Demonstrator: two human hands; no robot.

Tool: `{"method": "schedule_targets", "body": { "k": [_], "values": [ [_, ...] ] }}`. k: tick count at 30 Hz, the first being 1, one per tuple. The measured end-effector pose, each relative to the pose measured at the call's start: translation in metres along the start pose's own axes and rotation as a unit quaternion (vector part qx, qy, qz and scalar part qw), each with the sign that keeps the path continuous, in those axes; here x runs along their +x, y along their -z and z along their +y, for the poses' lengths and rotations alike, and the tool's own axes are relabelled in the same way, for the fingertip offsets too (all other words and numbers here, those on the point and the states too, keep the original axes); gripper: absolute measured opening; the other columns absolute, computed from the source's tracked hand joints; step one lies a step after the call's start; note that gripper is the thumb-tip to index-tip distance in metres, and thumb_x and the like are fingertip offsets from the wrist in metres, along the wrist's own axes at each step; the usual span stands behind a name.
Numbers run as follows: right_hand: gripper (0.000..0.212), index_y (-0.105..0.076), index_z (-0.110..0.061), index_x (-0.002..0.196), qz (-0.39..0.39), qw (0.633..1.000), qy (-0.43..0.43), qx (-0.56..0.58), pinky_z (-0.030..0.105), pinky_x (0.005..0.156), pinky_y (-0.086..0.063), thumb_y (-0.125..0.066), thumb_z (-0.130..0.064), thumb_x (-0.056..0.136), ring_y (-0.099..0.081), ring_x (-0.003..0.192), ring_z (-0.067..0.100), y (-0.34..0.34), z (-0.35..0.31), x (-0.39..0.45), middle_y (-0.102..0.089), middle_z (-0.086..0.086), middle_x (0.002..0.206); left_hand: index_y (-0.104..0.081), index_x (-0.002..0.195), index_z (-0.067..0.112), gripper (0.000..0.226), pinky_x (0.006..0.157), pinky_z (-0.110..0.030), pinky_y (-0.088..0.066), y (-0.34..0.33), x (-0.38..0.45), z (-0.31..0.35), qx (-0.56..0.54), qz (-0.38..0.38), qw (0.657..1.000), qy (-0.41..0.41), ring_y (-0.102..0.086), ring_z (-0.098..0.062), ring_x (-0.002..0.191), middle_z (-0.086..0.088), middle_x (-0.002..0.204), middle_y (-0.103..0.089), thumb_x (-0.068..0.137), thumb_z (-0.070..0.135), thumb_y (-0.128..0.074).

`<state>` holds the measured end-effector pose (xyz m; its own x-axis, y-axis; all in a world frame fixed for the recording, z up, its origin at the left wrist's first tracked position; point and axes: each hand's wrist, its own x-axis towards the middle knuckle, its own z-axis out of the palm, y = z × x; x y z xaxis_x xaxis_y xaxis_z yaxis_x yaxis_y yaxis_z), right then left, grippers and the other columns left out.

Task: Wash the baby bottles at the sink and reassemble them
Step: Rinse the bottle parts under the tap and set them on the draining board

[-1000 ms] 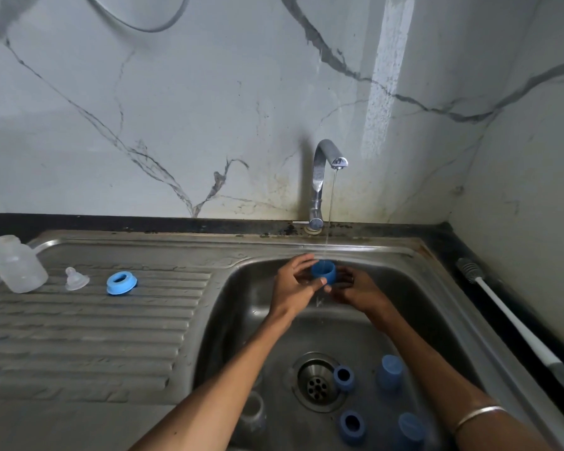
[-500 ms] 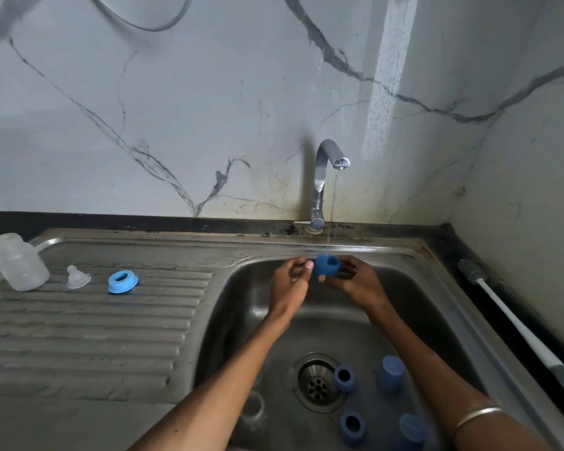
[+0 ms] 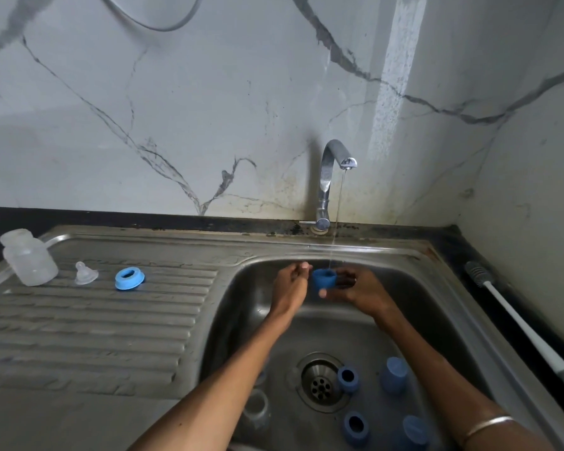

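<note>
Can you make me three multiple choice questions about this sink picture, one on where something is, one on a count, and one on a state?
1. Where does the clear plastic bottle stand?
A. in the basin
B. on the ribbed steel draining board, at its far left
C. on the black counter by the brush

2. How many blue parts lie on the basin floor near the round drain?
A. four
B. one
C. seven

3. What is the curved chrome tap doing?
A. shut off
B. spraying hard
C. running a thin stream

Answers: 1 B, it stands beside the clear teat and the blue ring. 2 A, two open rings and two caps show there. 3 C, a thin thread falls into the blue cap held by the right hand.
</note>
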<state>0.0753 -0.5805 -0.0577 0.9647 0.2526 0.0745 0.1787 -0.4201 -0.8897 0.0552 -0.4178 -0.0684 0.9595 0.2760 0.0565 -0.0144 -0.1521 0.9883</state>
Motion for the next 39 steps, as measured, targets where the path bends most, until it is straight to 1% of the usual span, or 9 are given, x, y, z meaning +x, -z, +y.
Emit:
{"method": "schedule_targets", "body": {
  "k": [5, 9, 13, 16, 21, 24, 29, 35, 39],
  "values": [
    [0.037, -0.059, -0.029, 0.119, 0.017, 1.0, 0.01, -0.004, 0.031, 0.09, -0.054, -0.072, -0.035, 0.085, -0.062, 0.101, 0.007, -0.003, 0.001, 0.003, -0.065, -0.006, 0.114, -0.063, 0.123, 0.016, 0.023, 0.083, -0.036, -0.061, -0.004, -0.001, -0.001, -0.007, -0.067, 0.998, -0.002, -0.07, -0.022, 0.098, -0.011, 0.117, -0.068, 0.104, 0.016, -0.05],
    [0.048, -0.056, -0.022, 0.129, 0.016, 0.999, 0.013, -0.039, 0.034, 0.094, -0.053, -0.073, -0.026, 0.084, -0.06, 0.107, 0.011, -0.003, 0.001, 0.002, -0.061, -0.001, 0.122, -0.052, 0.143, 0.022, 0.044, 0.095, -0.039, -0.057, -0.005, -0.001, 0.0, -0.04, -0.1, 0.994, -0.007, -0.064, -0.018, 0.114, 0.0, 0.128, -0.061, 0.101, 0.007, -0.052],
    [0.048, -0.059, -0.018, 0.12, 0.09, 0.994, 0.061, -0.031, 0.018, 0.082, -0.051, -0.08, -0.021, 0.078, -0.059, 0.103, 0.008, -0.005, -0.001, 0.001, -0.061, -0.005, 0.114, -0.059, 0.136, 0.014, 0.039, 0.092, -0.034, -0.058, -0.007, -0.002, -0.001, -0.045, -0.088, 0.995, -0.012, -0.067, -0.016, 0.108, -0.005, 0.126, -0.066, 0.098, 0.003, -0.057],
    [0.048, -0.058, -0.019, 0.124, 0.095, 0.993, 0.07, -0.022, 0.011, 0.077, -0.049, -0.079, -0.021, 0.08, -0.06, 0.106, 0.008, -0.006, -0.002, 0.005, -0.062, -0.004, 0.119, -0.062, 0.125, 0.002, 0.028, 0.08, -0.029, -0.061, -0.005, 0.0, 0.001, -0.135, -0.063, 0.986, 0.072, -0.072, -0.021, 0.095, -0.015, 0.115, -0.07, 0.097, 0.001, -0.059],
    [0.055, -0.05, -0.021, 0.137, 0.047, 0.998, 0.045, 0.001, 0.027, 0.095, -0.049, -0.071, -0.019, 0.087, -0.053, 0.121, 0.015, -0.009, -0.001, 0.005, -0.055, -0.001, 0.133, -0.064, 0.107, -0.005, 0.018, 0.071, -0.026, -0.061, -0.001, -0.005, 0.01, -0.291, -0.099, 0.932, 0.194, -0.074, -0.021, 0.079, -0.016, 0.088, -0.075, 0.102, 0.007, -0.051],
    [0.053, -0.052, -0.021, 0.132, 0.074, 0.996, 0.007, 0.048, 0.04, 0.096, -0.053, -0.074, -0.022, 0.084, -0.057, 0.116, 0.018, -0.01, -0.001, 0.005, -0.056, 0.003, 0.131, -0.064, 0.115, -0.002, 0.025, 0.076, -0.03, -0.062, -0.004, -0.008, 0.01, -0.212, -0.107, 0.952, 0.193, -0.071, -0.03, 0.1, -0.022, 0.108, -0.072, 0.105, 0.016, -0.05],
    [0.051, -0.062, -0.02, 0.119, 0.064, 0.996, 0.049, -0.042, 0.016, 0.081, -0.052, -0.084, -0.021, 0.073, -0.061, 0.101, 0.008, -0.007, -0.004, 0.004, -0.064, -0.007, 0.111, -0.064, 0.123, 0.013, 0.024, 0.089, -0.035, -0.059, -0.004, -0.004, 0.007, -0.179, -0.087, 0.972, 0.122, -0.07, -0.026, 0.104, -0.01, 0.112, -0.071, 0.102, 0.012, -0.054],
    [0.068, -0.05, -0.017, 0.12, 0.058, 0.998, 0.03, 0.002, 0.025, 0.084, -0.056, -0.089, -0.014, 0.064, -0.064, 0.099, 0.01, -0.005, -0.006, -0.002, -0.065, -0.002, 0.108, -0.068, 0.12, 0.003, 0.033, 0.088, -0.028, -0.058, 0.0, 0.001, 0.002, -0.077, -0.073, 0.992, 0.07, -0.071, -0.024, 0.103, -0.016, 0.112, -0.073, 0.087, -0.001, -0.072],
    [0.065, -0.05, -0.018, 0.12, 0.054, 0.998, 0.008, -0.024, 0.023, 0.082, -0.053, -0.087, -0.016, 0.068, -0.063, 0.1, 0.012, -0.007, -0.007, -0.006, -0.063, -0.001, 0.111, -0.072, 0.115, 0.009, 0.037, 0.074, -0.007, -0.05, 0.004, -0.002, 0.008, 0.023, -0.051, 0.998, -0.007, -0.069, -0.011, 0.096, -0.003, 0.106, -0.075, 0.08, 0.007, -0.081]
  ]
}}
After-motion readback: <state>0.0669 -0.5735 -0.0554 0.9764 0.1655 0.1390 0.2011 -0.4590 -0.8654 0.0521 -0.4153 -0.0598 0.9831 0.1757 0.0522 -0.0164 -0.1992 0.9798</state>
